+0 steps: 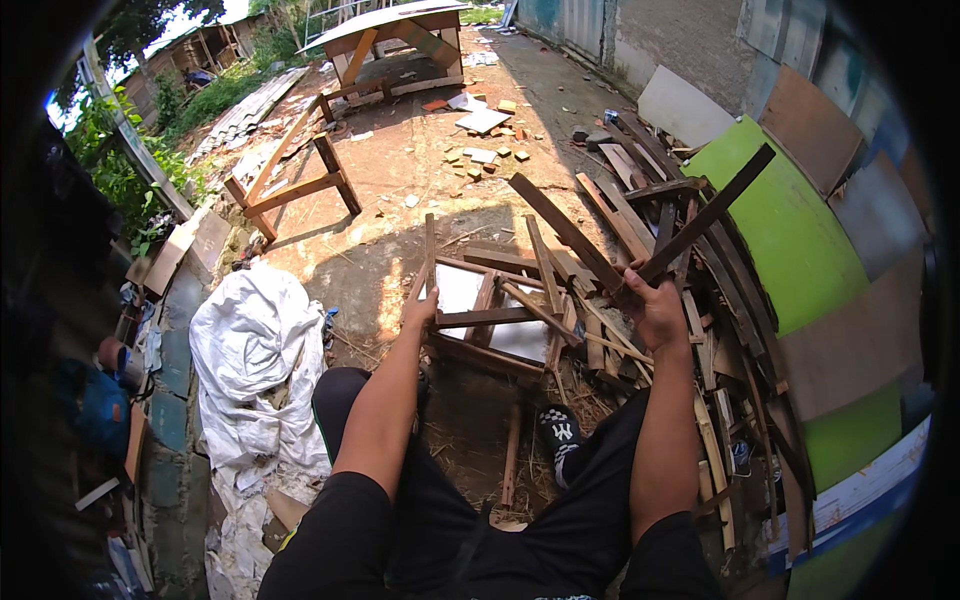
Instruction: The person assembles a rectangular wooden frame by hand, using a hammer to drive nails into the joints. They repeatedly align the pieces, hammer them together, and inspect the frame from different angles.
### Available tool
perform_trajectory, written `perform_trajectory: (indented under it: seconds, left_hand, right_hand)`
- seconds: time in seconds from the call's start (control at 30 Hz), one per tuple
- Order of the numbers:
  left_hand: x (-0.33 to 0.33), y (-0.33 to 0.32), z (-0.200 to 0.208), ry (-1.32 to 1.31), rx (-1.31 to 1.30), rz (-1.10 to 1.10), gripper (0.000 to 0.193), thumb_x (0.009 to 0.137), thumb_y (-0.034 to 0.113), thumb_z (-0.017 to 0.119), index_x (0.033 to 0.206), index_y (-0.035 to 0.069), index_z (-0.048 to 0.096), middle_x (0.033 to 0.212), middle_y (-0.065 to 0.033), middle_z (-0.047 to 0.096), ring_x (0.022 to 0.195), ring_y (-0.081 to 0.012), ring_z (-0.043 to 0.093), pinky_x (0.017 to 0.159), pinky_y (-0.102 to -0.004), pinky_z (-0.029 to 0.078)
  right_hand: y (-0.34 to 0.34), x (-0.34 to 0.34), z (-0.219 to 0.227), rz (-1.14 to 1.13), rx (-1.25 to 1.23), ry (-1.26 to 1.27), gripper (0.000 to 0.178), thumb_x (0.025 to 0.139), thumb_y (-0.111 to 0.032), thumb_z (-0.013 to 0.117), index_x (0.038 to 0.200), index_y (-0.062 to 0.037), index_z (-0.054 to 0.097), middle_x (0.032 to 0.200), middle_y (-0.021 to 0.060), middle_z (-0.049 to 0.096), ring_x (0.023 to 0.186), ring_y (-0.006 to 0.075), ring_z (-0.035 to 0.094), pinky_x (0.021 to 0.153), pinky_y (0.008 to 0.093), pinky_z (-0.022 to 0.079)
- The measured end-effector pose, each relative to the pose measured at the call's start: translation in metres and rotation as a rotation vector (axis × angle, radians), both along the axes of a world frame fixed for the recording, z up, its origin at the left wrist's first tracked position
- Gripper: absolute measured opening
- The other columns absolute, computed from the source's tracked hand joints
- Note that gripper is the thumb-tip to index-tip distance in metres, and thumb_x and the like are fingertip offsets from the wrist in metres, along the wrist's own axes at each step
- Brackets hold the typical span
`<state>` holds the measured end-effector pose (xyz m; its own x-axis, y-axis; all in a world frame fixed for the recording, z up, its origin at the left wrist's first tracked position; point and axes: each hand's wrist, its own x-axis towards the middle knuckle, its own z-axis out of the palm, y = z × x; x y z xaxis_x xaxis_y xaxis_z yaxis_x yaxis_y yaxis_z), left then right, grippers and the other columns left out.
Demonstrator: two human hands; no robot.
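Observation:
My right hand [655, 310] is closed round the joint of two dark wooden bars [568, 232], which spread upward from it in a V. Between my legs lies a brown wooden frame [480, 358] with white panels [460, 288] set in it. Several loose slats cross over it. My left hand [422, 308] is closed on a wooden slat [430, 245] at the frame's left side; its fingers are partly hidden. Another dark slat [485, 317] runs rightward from beside that hand, across the panels.
A heap of wooden strips [700, 400] lies to my right, beside a green board [790, 220]. White cloth [255, 350] is bunched on my left. Ahead stand a small wooden frame [295, 190] and a white-topped table [400, 20], with wood blocks [475, 160] scattered on the ground.

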<state>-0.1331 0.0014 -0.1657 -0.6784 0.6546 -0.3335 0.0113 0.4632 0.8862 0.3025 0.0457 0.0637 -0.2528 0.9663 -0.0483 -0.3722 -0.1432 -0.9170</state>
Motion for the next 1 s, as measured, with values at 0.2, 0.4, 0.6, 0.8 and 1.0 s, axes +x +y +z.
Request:
perform_trajectory:
  seconds: [0.2, 0.4, 0.6, 0.8, 1.0]
  left_hand:
    - [0.000, -0.031, 0.074, -0.100, 0.359, 0.128, 0.047, 0.100, 0.043, 0.069, 0.102, -0.004, 0.065, 0.076, -0.0082, 0.065, 0.060, -0.0178, 0.063, 0.056, -0.0321, 0.050]
    - [0.030, -0.064, 0.147, -0.045, 0.649, -0.062, 0.035, 0.099, 0.032, 0.075, 0.106, 0.000, 0.062, 0.075, -0.0058, 0.067, 0.060, -0.0124, 0.063, 0.056, -0.0253, 0.048]
    - [0.040, -0.091, 0.182, 0.148, 0.710, -0.144, 0.039, 0.097, 0.035, 0.077, 0.107, -0.002, 0.072, 0.078, -0.0029, 0.068, 0.065, -0.0097, 0.063, 0.058, -0.0257, 0.049]
    - [0.036, -0.128, 0.237, 0.079, 0.705, -0.166, 0.038, 0.098, 0.035, 0.075, 0.099, -0.002, 0.072, 0.076, -0.0016, 0.066, 0.066, -0.0080, 0.059, 0.060, -0.0248, 0.046]
    - [0.022, -0.156, 0.269, 0.165, 0.978, -0.091, 0.043, 0.100, 0.039, 0.071, 0.105, -0.003, 0.068, 0.074, -0.0038, 0.062, 0.064, -0.0097, 0.057, 0.060, -0.0255, 0.046]
  right_hand:
    - [0.017, 0.002, -0.012, -0.006, 0.029, -0.212, 0.022, 0.100, -0.007, 0.066, 0.119, -0.0033, 0.056, 0.119, 0.0142, 0.070, 0.101, 0.0241, 0.071, 0.087, 0.0453, 0.062]
    - [0.019, -0.006, -0.011, -0.011, 0.028, -0.154, 0.026, 0.097, -0.007, 0.072, 0.119, -0.0040, 0.058, 0.109, 0.0090, 0.068, 0.093, 0.0194, 0.069, 0.080, 0.0363, 0.062]
    - [0.023, -0.026, -0.023, 0.047, 0.125, -0.135, 0.031, 0.096, -0.005, 0.072, 0.123, -0.0046, 0.058, 0.110, 0.0083, 0.070, 0.104, 0.0198, 0.067, 0.094, 0.0334, 0.051]
    - [0.016, -0.033, -0.009, 0.062, 0.136, -0.198, 0.032, 0.096, 0.001, 0.067, 0.125, -0.0061, 0.054, 0.119, 0.0127, 0.072, 0.108, 0.0198, 0.065, 0.095, 0.0345, 0.049]
    - [0.010, -0.029, -0.001, 0.057, 0.131, -0.055, 0.030, 0.096, 0.004, 0.064, 0.123, -0.0065, 0.055, 0.105, 0.0049, 0.066, 0.101, 0.0157, 0.062, 0.097, 0.0312, 0.044]
